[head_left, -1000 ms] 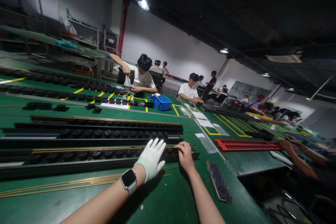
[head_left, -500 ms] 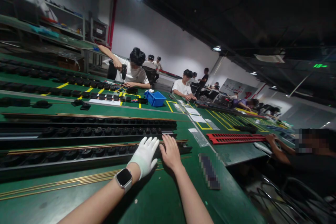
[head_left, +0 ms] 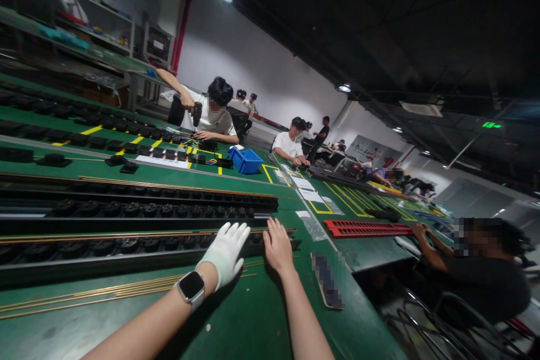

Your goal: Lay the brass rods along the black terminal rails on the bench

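Note:
My left hand wears a white glove and lies with its fingers stretched out on the near black channel, which holds a row of round black parts. Bare and also stretched out, my right hand rests at the right end of that channel. Thin brass rods run along the channel's top, passing by the fingertips of both hands. Neither hand is wrapped round anything. More loose brass rods lie on the green table beneath my left wrist.
Behind the near channel lies another black channel. A blurred-out phone-like object lies right of my right arm. Farther off are a blue bin and a red slotted frame touched by a co-worker's hands. Another person holds a power drill.
The gap between my hands has widened slightly, with the gloved left hand shifted left along the channel. The whole view has turned a little to the right.

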`<action>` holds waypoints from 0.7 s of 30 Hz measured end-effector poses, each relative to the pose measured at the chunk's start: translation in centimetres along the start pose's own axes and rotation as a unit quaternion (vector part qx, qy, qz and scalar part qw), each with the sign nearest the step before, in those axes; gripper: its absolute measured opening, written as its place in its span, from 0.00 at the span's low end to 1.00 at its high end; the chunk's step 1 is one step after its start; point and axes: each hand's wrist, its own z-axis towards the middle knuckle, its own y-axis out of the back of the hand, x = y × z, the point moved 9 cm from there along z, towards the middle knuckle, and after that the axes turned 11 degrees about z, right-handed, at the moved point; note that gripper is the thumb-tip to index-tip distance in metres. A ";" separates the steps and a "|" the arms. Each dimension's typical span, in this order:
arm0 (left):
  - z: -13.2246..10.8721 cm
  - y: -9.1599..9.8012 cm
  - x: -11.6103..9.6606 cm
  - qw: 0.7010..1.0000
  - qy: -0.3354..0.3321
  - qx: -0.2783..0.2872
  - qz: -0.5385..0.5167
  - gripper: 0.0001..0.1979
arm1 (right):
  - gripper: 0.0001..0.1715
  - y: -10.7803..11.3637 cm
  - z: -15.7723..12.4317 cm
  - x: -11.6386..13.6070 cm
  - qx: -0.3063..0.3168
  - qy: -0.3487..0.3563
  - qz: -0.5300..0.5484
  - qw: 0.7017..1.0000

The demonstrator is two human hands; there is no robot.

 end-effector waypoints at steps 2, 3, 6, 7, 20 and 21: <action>0.0 0.1 0.0 1.000 0.000 0.013 -0.001 0.41 | 0.34 0.0 0.0 -0.4 0.009 -0.001 0.006 1.000; 0.1 0.2 0.0 1.000 0.000 0.017 -0.002 0.42 | 0.34 0.1 0.0 -0.7 0.011 -0.003 0.009 1.000; 0.0 0.4 0.0 1.000 0.000 0.019 -0.004 0.42 | 0.33 0.5 0.0 -1.9 0.009 -0.012 0.012 1.000; 0.0 0.4 0.0 1.000 0.000 0.018 -0.004 0.42 | 0.33 0.7 -0.1 -2.2 0.012 -0.009 0.013 1.000; 0.0 0.6 0.1 1.000 0.001 0.028 -0.002 0.44 | 0.51 5.2 -4.4 -10.0 -0.062 -0.230 0.060 0.969; 0.0 0.5 0.1 1.000 0.002 0.026 -0.004 0.44 | 0.52 4.7 -4.6 -9.9 -0.049 -0.233 0.069 0.969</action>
